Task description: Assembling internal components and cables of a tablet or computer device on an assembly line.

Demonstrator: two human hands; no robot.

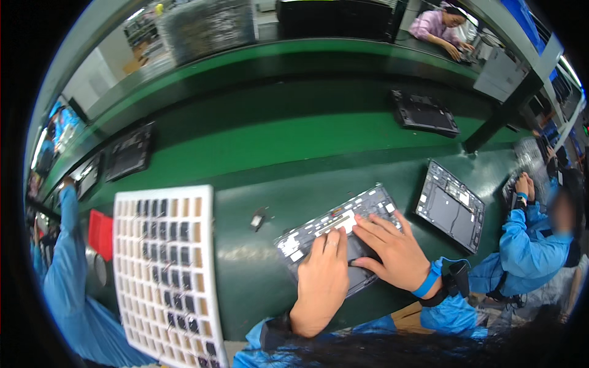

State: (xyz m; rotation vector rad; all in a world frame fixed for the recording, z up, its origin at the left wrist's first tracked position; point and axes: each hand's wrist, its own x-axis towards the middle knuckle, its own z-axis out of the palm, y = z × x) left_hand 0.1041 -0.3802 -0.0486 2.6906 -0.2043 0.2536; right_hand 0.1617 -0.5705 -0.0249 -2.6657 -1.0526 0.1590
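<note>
Touching an uncovered dark laptop base (373, 201) with both grips, near the front edge of the green worktop (245, 288).
Lying with its long axis slanted from lower left to upper right, and with its component-lined long side facing away from the person. Fitted along that far side with a pale strip (337, 222), parallel to the long axis. Touched near the strip by the bent fingers of the left grip (324, 273); impossible to make out whether closed on anything. Touched farther right by the right grip (396, 257), splayed, with thumb well apart from fingers. Flanked at right by a second laptop base (451, 211), slanting from upper left to lower right; at left by a small loose part (258, 219) and a white gridded tray (208, 233).
</note>
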